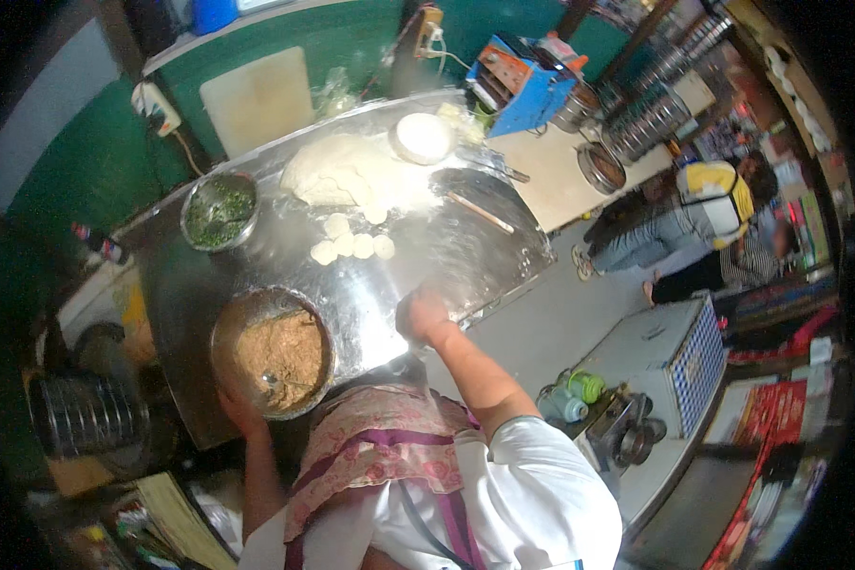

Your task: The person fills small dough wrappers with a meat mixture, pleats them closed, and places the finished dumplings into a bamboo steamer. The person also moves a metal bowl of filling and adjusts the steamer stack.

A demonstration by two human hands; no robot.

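A large metal bowl of pinkish-brown filling stands at the near left of the metal worktable. The handle of a metal utensil sticks out of the filling. My left hand holds the bowl's outer near-left side; its fingers are partly hidden. By the table's near right edge, my right hand is blurred and looks curled, and I cannot tell whether anything is in it. Several small flattened dough rounds lie mid-table, before a large dough mass. A wooden rolling pin rests to the right.
At the left stands a bowl of chopped greens. A bowl of white flour sits at the back, near a blue box. A cutting board leans on the green wall. Two people, one in a yellow top, are farther right.
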